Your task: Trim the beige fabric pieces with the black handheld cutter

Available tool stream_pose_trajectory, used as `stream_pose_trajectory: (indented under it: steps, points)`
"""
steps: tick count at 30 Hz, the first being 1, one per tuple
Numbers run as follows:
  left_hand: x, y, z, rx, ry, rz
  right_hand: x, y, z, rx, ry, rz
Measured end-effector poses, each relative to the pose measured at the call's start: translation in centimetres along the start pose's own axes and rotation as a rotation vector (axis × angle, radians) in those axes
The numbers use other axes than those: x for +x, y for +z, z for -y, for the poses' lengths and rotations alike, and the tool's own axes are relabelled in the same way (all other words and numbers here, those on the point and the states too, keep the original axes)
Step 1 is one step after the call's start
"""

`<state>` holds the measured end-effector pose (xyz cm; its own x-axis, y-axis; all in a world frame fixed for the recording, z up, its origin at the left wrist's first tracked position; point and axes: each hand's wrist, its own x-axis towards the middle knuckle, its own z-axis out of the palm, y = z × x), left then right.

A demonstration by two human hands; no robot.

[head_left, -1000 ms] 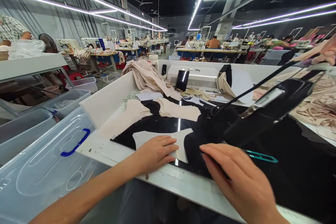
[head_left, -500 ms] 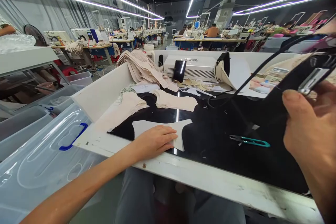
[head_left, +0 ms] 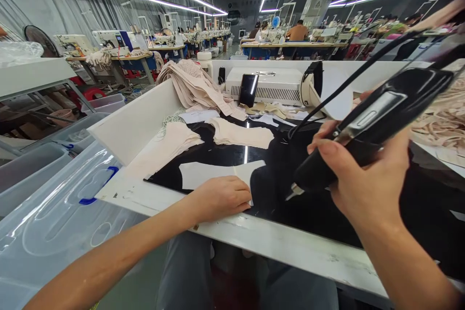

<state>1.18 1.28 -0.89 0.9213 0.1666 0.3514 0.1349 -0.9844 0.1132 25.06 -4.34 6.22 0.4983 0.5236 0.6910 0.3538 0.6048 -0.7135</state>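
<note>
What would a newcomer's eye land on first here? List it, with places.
First, the black corded tool in the right hand, tip angled down above the glossy black worktop. Next, the left hand pressing a pale fabric piece flat at the near edge. Behind, a heap of beige cloth.

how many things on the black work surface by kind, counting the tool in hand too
beige fabric stacks: 2
white cut piece under the left hand: 1
black corded tool in the right hand: 1
total: 4
</note>
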Motion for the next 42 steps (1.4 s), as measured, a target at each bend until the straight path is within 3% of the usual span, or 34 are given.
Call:
stream_pose_trajectory:
  steps: [3, 7, 14, 35, 42]
  points:
    - [-0.1, 0.2, -0.1, -0.027, -0.022, -0.026, -2.2, 1.6, 1.2, 0.137, 0.084, 0.100]
    - [-0.2, 0.4, -0.2, -0.076, -0.073, -0.047, -4.1, 3.4, 2.1, 0.265, 0.149, 0.052]
    - [-0.3, 0.6, -0.2, -0.142, -0.092, -0.069, -4.8, 5.4, 2.4, 0.350, 0.123, -0.027]
    - [-0.2, 1.2, -0.2, -0.153, -0.058, -0.124, -4.8, 5.5, 1.9, 0.316, 0.134, -0.045]
    - [-0.5, 0.7, -0.1, -0.032, 0.015, -0.108, -4.7, 5.6, 1.9, 0.290, 0.137, -0.058]
